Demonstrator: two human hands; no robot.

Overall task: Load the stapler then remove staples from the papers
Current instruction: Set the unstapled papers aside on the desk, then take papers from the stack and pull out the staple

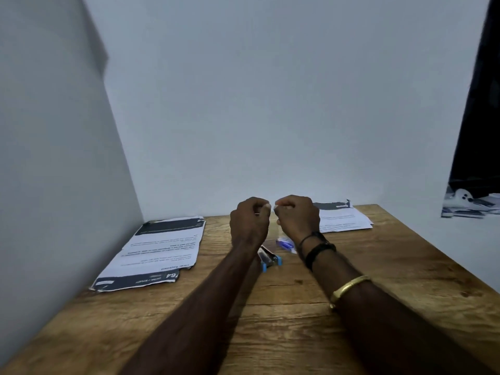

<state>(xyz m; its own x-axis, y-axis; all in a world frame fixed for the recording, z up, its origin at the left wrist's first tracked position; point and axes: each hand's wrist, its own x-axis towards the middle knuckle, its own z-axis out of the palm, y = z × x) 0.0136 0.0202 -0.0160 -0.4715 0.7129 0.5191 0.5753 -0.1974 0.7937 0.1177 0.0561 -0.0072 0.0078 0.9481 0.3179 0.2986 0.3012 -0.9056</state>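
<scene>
My left hand [250,220] and my right hand [296,217] are raised above the middle of the wooden table [378,280], fingers curled, fingertips almost touching. Between them they pinch a small pale strip of staples [273,207], mostly hidden by the fingers. Below the hands a blue stapler [270,260] lies on the table, partly hidden by my left wrist. A small blue-and-white staple box [284,243] lies just right of it. One stack of printed papers [159,250] lies at the left. Another stack of papers [342,219] lies at the back right.
A grey wall closes the table's far side and a grey panel its left side. The table's right edge runs diagonally from back to front. A dark object with a pale patterned piece [470,203] hangs beyond that edge at the upper right.
</scene>
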